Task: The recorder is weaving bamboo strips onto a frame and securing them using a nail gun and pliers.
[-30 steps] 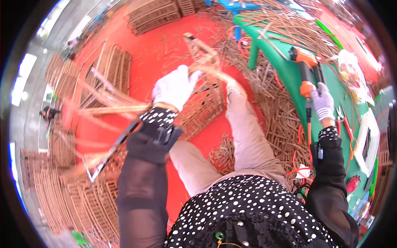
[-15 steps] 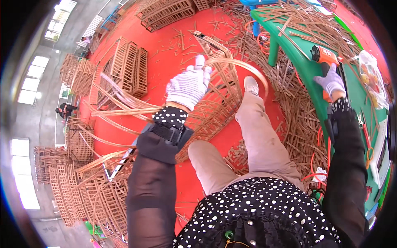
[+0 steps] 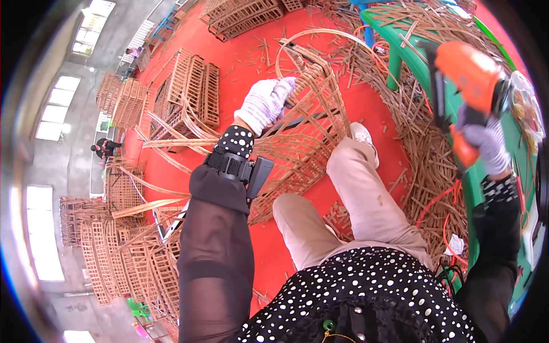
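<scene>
Many brown scraps lie between the basket and the green table. The left hand grips the basket; the right hand holds an orange tool.

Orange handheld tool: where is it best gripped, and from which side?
The orange handheld tool is probably best gripped by the narrow handle between its bulky head and orange lower end, coming from the person's right. The black bar stands along its left side, and the right hand is wrapped there from the right.
</scene>
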Available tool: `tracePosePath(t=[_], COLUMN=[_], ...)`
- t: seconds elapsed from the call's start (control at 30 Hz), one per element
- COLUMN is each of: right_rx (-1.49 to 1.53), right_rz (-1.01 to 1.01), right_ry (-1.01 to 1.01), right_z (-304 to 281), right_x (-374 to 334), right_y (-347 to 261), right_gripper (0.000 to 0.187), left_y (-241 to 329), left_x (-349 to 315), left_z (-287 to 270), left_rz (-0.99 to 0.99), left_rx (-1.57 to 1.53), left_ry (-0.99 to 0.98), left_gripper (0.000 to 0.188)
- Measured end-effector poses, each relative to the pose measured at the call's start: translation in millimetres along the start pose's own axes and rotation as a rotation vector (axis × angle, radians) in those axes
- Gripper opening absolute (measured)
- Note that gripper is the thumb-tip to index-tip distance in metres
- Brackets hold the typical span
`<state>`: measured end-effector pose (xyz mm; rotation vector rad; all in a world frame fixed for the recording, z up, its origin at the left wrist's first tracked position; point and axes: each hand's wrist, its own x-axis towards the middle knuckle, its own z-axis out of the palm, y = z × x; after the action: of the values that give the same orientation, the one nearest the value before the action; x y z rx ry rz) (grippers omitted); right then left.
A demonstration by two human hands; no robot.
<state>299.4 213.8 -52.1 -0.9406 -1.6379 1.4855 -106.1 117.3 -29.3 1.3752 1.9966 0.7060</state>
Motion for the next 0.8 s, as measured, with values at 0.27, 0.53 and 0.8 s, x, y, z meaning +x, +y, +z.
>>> tracePosePath(t=[0.27, 0.53, 0.8], right_rx=[-0.743, -0.506, 1.162], right_rz=[-0.858, -0.741, 0.080], right_ry=[-0.013, -0.154, -0.629], right_z=[144.7, 198.2, 210.2], right_x=[-18.8, -19.1, -29.0], right_y=[90.3, 125.4, 158.0], right_gripper=[0.035, 0.046, 0.048], left_y=[14.5, 12.7, 11.5], left_x=[-9.2, -7.6, -9.7], left_z=[-3.4, 0.7, -0.5], left_rz=[-0.053, -0.035, -0.004], left_rx=[-0.098, -0.090, -0.092], left_ry=[-0.024, -0.005, 0.012], left_gripper=[0.038, 0.041, 0.043])
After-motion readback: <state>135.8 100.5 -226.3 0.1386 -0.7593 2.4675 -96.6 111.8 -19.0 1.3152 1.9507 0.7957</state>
